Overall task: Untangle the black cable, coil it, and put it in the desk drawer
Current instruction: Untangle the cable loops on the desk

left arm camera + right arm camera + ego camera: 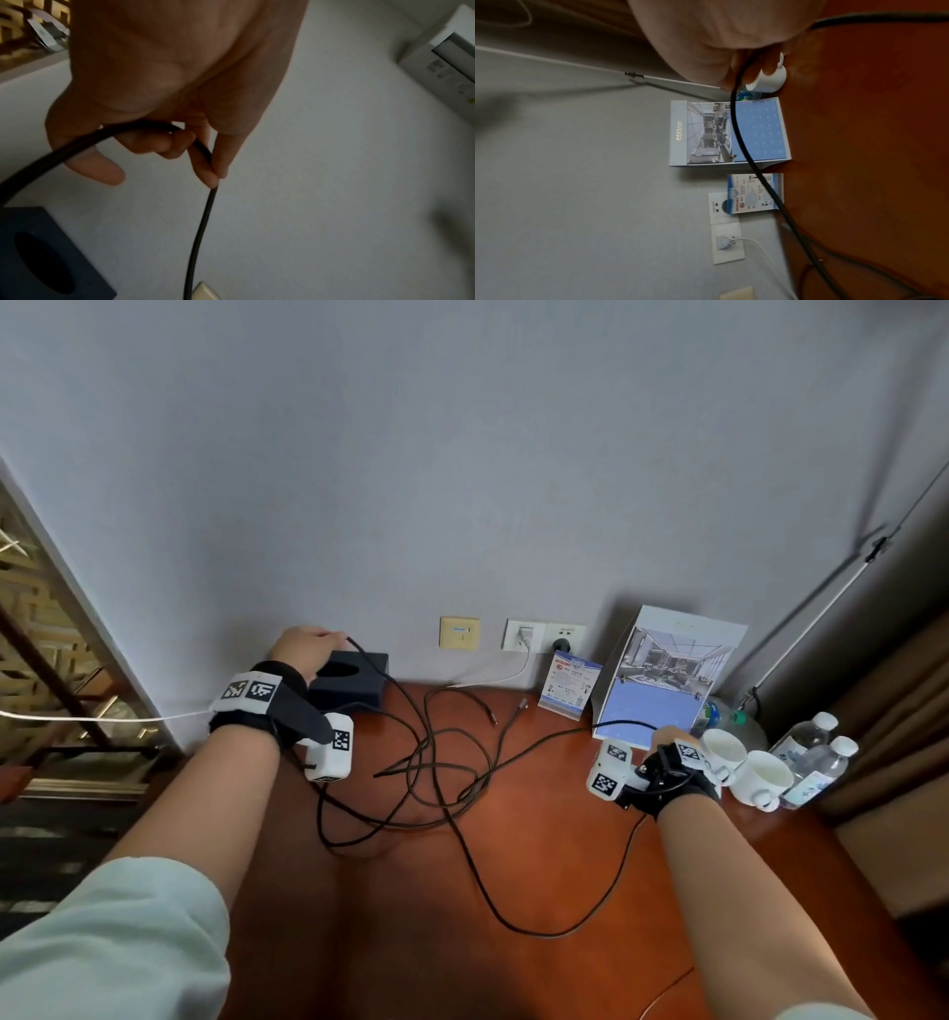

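A long black cable [452, 819] lies in tangled loops on the brown desk [539, 839]. My left hand [313, 647] is raised at the back left, above a dark box, and pinches one stretch of the black cable [203, 219] between thumb and fingertips [210, 172]. My right hand [667, 742] is low over the desk at the right, by the calendar, with its fingers curled round another stretch of the black cable [741, 132]. Between the two hands the cable sags into the tangle. No drawer shows in any view.
A dark blue tissue box [349, 683] stands at the back left. A desk calendar [662, 675] and a small card stand [567, 685] lean against the wall. Two white cups [744, 767] and water bottles [816, 752] crowd the right. A white charger cable [493, 677] hangs from the wall socket.
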Tool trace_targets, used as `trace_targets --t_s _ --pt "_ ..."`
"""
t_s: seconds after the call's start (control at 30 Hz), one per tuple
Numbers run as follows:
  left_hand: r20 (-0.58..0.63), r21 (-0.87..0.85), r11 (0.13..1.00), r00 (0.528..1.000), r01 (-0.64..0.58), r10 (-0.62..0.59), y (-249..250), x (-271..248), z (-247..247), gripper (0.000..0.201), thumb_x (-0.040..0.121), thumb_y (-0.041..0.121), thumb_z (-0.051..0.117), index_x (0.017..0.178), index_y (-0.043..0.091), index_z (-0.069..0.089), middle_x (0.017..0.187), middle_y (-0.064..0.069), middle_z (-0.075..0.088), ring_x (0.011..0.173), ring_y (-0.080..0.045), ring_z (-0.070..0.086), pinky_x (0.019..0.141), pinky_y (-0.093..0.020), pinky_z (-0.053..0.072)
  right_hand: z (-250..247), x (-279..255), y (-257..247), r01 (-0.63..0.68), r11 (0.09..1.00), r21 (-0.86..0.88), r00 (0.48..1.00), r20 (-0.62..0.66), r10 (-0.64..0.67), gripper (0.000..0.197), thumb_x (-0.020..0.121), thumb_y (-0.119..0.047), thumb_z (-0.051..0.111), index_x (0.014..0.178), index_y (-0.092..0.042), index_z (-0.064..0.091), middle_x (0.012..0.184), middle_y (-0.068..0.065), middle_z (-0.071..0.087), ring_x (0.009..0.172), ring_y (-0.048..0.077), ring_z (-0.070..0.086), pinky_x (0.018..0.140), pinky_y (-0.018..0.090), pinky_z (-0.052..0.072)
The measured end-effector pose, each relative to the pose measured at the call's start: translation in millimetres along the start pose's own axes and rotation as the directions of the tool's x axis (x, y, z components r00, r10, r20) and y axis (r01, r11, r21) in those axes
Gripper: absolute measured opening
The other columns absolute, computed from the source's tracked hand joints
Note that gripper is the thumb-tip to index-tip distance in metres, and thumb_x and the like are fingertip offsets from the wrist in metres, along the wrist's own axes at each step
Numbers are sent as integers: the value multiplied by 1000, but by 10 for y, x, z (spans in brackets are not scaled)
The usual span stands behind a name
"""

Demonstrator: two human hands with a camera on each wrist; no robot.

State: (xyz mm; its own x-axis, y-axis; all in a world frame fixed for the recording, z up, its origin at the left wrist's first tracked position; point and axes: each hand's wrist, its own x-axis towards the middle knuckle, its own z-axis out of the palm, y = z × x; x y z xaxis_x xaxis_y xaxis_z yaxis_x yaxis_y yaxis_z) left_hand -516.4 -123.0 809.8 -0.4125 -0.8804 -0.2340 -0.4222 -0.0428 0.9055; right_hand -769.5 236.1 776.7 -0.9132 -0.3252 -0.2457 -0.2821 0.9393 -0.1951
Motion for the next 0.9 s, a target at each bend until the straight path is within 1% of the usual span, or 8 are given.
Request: trace_targets --t_s 0.1,0.23,0.33,0.4,0.47,0.57,0.73,0.9 --pt "66 35 998 997 -46 43 44 -61 133 11 89 18 58 82 12 63 96 -6 59 92 -21 50 79 -29 37 34 -103 -103 73 990 -121 994 95 -62 13 88 -14 62 93 -2 59 81 11 58 81 27 53 73 32 43" --pt "99 141 987 993 -81 68 12 -32 242 17 90 25 57 86 11 66 109 -9 63 98 -25 50 83 -34 40 246 -65 -206 64 992 -110 989 141 -49 24 83 -11 65 104 0 58 86 11 58 89 30 58 74 29 43" --pt "85 248 965 994 -86 67 -19 -17 314 20 90 19 55 98 6 68 117 -13 62 108 -31 52 91 -38 44 445 54 -361 -95 991 99 994 63 89 42 81 -17 60 121 -3 57 119 20 57 113 36 54 90 38 45" --pt "72 323 942 995 -91 71 -43 -13 355 22 90 15 53 103 3 67 120 -16 60 113 -35 53 94 -40 47 524 50 -572 -81 985 150 993 -70 93 40 82 -26 60 117 -7 59 117 15 61 114 34 54 93 38 47" --pt "60 381 920 995 -92 75 -86 15 390 27 92 14 51 111 0 65 122 -19 60 114 -36 54 95 -41 48 616 -7 -830 150 985 80 984 -110 -140 45 82 -47 63 116 -18 62 114 5 66 111 27 59 93 37 50" --pt "53 435 894 994 -107 94 -165 53 428 29 94 11 47 114 -2 64 120 -22 62 112 -37 57 93 -37 47 902 -157 -1164 503 863 42 860 80 -505 63 76 -69 59 127 -33 56 132 -6 57 129 20 47 108 41 36" --pt "77 527 845 996 -86 54 -325 102 465 32 96 16 45 119 -1 59 123 -20 59 114 -38 53 93 -39 46 1357 -214 -1454 718 688 -106 681 313 -662 76 83 -27 67 146 -39 26 155 -10 26 145 21 17 116 43 14" --pt "137 578 805 988 -133 65 -458 176 488 31 94 23 51 120 8 60 128 -12 58 119 -33 50 99 -37 40 1519 -111 -1593 754 632 -179 647 368 -668 85 81 -5 58 150 -36 19 158 -6 19 144 25 19 114 43 19"
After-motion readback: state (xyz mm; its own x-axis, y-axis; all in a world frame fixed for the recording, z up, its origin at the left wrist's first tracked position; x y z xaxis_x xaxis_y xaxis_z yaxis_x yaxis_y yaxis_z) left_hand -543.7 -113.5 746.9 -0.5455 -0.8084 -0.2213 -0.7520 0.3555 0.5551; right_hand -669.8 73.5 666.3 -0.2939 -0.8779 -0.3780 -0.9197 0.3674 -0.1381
